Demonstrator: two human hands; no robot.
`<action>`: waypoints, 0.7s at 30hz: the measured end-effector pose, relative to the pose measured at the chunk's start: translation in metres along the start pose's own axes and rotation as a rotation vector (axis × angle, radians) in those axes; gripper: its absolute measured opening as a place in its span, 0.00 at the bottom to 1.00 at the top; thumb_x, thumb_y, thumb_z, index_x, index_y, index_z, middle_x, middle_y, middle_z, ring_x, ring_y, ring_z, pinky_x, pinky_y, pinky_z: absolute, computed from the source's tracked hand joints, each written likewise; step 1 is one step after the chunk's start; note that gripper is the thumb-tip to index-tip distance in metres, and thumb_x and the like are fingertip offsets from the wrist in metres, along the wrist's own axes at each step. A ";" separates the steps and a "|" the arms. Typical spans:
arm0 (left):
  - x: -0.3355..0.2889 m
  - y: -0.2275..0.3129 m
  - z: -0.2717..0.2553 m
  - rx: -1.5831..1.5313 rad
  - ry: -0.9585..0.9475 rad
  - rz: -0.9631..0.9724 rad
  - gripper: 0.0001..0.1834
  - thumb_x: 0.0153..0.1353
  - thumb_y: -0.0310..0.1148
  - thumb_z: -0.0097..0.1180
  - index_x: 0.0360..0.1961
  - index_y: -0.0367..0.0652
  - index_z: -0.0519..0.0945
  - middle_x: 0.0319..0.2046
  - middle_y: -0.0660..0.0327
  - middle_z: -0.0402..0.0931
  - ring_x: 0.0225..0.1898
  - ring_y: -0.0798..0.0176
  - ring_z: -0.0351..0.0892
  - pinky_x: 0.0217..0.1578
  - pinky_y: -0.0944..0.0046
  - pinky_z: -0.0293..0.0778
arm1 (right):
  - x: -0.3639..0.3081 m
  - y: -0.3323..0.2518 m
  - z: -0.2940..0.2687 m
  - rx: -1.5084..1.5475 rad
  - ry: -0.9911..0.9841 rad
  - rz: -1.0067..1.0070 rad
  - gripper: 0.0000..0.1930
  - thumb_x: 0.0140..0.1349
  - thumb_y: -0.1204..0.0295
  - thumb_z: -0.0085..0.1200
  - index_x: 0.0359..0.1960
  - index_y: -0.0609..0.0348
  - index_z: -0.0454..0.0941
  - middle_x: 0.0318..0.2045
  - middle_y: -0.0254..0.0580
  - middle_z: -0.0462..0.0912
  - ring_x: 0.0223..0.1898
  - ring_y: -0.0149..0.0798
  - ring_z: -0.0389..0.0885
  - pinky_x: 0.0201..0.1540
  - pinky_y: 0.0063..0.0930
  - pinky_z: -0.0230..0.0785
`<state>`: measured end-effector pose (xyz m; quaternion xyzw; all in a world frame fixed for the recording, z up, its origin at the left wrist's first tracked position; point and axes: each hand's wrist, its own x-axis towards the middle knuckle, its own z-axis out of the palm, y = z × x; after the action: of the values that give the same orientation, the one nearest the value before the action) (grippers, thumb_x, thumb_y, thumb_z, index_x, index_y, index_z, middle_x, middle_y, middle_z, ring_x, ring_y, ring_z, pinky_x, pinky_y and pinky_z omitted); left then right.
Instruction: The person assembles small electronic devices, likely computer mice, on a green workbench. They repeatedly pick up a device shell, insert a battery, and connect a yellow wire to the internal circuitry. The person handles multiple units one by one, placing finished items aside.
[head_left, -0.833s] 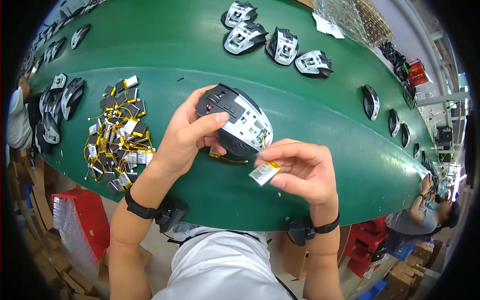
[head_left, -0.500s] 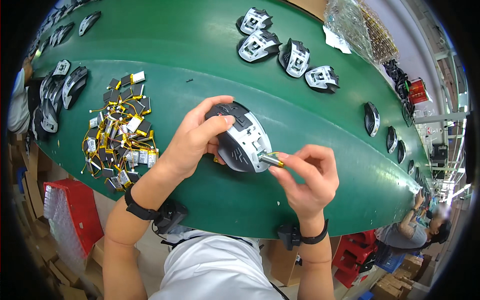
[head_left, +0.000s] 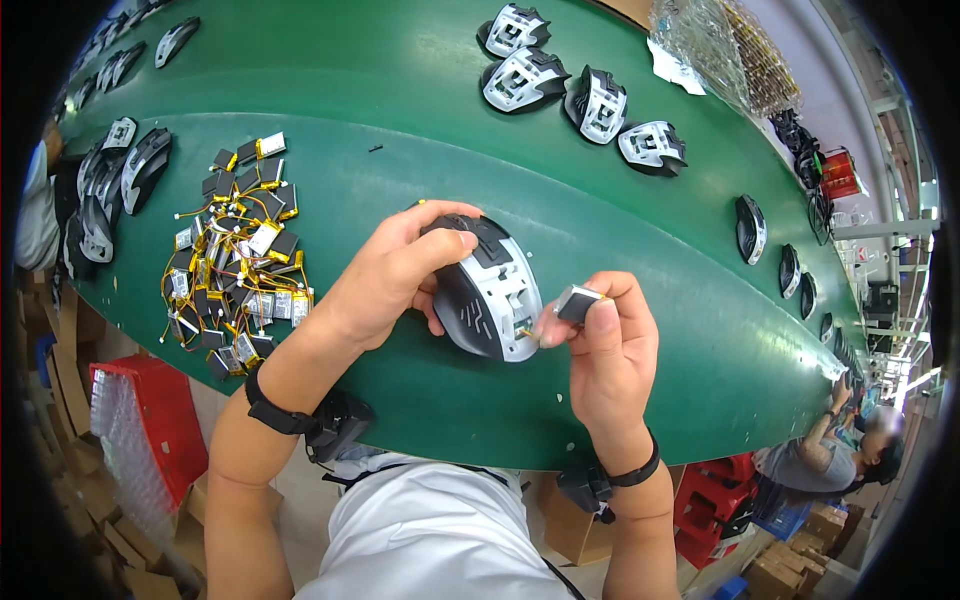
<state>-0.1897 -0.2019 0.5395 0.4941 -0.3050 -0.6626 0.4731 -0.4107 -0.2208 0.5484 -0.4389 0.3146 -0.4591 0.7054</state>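
Two bare hands: the left hand (head_left: 395,265) holds one black-and-silver computer mouse (head_left: 478,305), the right hand (head_left: 612,345) one pouch battery (head_left: 573,304). Two black wristbands (head_left: 275,413) sit behind the grip. Ahead and right of it lie four clustered mice (head_left: 602,105); farther right, at least four trailing mice (head_left: 751,230). Left of the grip, one heap of pouch batteries (head_left: 264,238), well over a dozen, too tangled to count; past it, at least three overlapping mice (head_left: 146,170).
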 end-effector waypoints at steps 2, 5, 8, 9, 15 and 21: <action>-0.003 0.003 0.004 0.007 -0.032 -0.023 0.27 0.63 0.40 0.52 0.59 0.34 0.69 0.37 0.59 0.79 0.27 0.71 0.82 0.19 0.71 0.78 | -0.006 0.003 0.003 -0.239 0.051 -0.181 0.13 0.62 0.78 0.63 0.45 0.65 0.72 0.33 0.41 0.84 0.31 0.31 0.83 0.34 0.24 0.76; -0.003 0.002 0.001 -0.040 -0.076 -0.055 0.27 0.64 0.41 0.52 0.59 0.34 0.69 0.39 0.58 0.79 0.29 0.69 0.83 0.19 0.70 0.78 | 0.005 0.005 0.000 -0.816 -0.014 -0.757 0.16 0.47 0.82 0.72 0.37 0.63 0.80 0.29 0.43 0.84 0.27 0.35 0.84 0.30 0.25 0.78; 0.000 -0.001 -0.004 -0.104 -0.068 -0.052 0.26 0.64 0.40 0.51 0.58 0.34 0.70 0.41 0.57 0.79 0.32 0.68 0.84 0.25 0.68 0.81 | 0.009 -0.009 0.001 -1.052 -0.107 -0.892 0.17 0.41 0.80 0.74 0.36 0.62 0.83 0.28 0.41 0.83 0.26 0.36 0.82 0.28 0.26 0.76; 0.002 -0.002 -0.005 -0.121 -0.053 -0.046 0.25 0.65 0.39 0.51 0.58 0.34 0.70 0.41 0.57 0.79 0.34 0.67 0.84 0.27 0.67 0.81 | 0.010 -0.011 -0.001 -1.082 -0.127 -0.915 0.18 0.40 0.80 0.75 0.36 0.61 0.84 0.28 0.40 0.83 0.26 0.36 0.81 0.28 0.27 0.76; 0.003 -0.005 -0.006 -0.153 -0.010 -0.035 0.23 0.65 0.37 0.49 0.56 0.33 0.73 0.43 0.56 0.80 0.42 0.66 0.83 0.43 0.65 0.80 | 0.009 -0.010 -0.003 -1.123 -0.242 -1.048 0.17 0.40 0.79 0.74 0.36 0.62 0.85 0.30 0.38 0.81 0.26 0.36 0.80 0.26 0.26 0.74; 0.003 -0.004 -0.006 -0.087 -0.011 0.010 0.23 0.66 0.37 0.49 0.57 0.33 0.73 0.43 0.57 0.80 0.43 0.67 0.82 0.46 0.66 0.79 | 0.008 -0.011 -0.003 -1.145 -0.336 -1.065 0.15 0.44 0.78 0.71 0.36 0.63 0.85 0.32 0.38 0.80 0.26 0.35 0.79 0.27 0.27 0.72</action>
<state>-0.1855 -0.2026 0.5324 0.4679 -0.2808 -0.6757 0.4956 -0.4141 -0.2313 0.5563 -0.8875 0.1391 -0.4291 0.0945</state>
